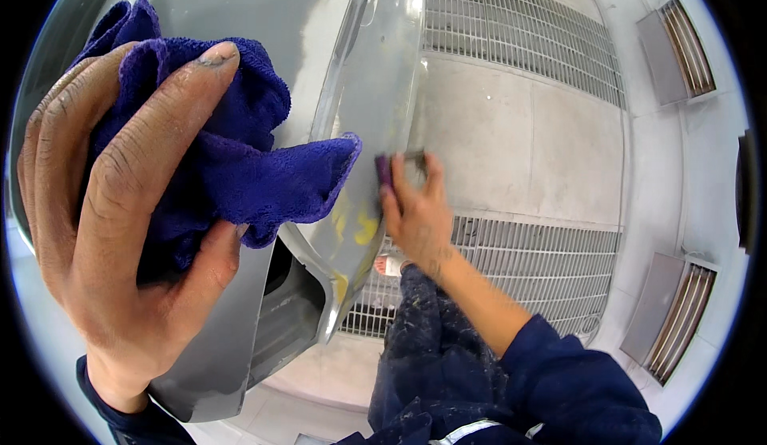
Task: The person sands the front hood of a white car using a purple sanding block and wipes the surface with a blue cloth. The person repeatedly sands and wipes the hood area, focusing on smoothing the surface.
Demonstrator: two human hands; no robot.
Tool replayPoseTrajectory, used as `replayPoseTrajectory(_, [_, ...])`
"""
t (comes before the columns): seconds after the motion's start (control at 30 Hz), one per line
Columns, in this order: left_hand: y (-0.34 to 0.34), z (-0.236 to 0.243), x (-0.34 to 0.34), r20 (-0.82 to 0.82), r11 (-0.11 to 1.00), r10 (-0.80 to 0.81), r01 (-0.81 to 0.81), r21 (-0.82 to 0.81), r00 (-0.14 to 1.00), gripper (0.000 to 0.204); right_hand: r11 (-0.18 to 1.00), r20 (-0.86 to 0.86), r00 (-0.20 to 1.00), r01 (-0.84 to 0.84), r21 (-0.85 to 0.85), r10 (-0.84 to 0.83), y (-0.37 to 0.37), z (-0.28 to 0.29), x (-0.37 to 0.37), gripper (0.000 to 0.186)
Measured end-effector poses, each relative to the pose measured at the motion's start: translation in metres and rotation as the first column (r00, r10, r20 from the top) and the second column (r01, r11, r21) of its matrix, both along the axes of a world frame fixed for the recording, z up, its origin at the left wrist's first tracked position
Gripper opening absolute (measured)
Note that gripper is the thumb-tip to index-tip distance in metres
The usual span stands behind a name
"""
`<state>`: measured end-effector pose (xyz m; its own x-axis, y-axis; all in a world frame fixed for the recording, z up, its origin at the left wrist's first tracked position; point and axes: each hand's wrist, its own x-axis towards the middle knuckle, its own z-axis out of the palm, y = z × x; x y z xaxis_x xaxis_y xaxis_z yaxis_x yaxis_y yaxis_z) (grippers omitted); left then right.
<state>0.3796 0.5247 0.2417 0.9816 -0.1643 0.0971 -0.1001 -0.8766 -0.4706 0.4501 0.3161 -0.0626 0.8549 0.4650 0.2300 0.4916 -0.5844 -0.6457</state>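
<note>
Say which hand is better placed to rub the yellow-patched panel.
Probably the right hand: it holds a purple pad at the grey panel, near yellow patches; the left hand grips a crumpled microfiber cloth.

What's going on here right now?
A person's left hand grips a crumpled blue-purple cloth, raised close to the camera. The right hand holds a small dark purple block at the edge of a grey panel; blur hides whether it touches. Yellow patches show on the panel nearby.
</note>
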Motion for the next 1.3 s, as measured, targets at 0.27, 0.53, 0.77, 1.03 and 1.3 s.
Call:
replayPoseTrajectory(0.27, [-0.005,0.008,0.003,-0.043,0.999,-0.004,0.002,-0.038,0.999,0.066,1.0,0.085,0.996,-0.023,-0.021,0.024,-0.007,-0.002,-0.017,0.047])
replayPoseTrajectory(0.53, [-0.004,0.013,0.002,-0.09,1.0,0.001,-0.003,-0.025,0.996,0.063,0.998,0.071,0.996,0.054,0.012,-0.055,0.009,-0.003,-0.009,0.051])
replayPoseTrajectory(0.77, [0.0,0.01,0.004,-0.075,0.99,-0.012,0.002,-0.14,0.997,0.065,0.989,0.011,0.989,0.148,-0.004,-0.148,0.023,0.007,0.027,0.052])
replayPoseTrajectory(1.03, [0.001,-0.001,0.012,-0.025,0.996,-0.066,0.065,-0.068,0.997,0.064,0.976,-0.078,0.975,0.214,0.037,-0.211,0.03,-0.003,0.054,0.062])
replayPoseTrajectory(1.3, [0.006,-0.01,0.001,0.03,0.994,-0.082,0.084,-0.072,0.996,0.064,0.963,0.008,0.968,0.249,0.103,-0.251,0.048,-0.01,0.047,0.061])
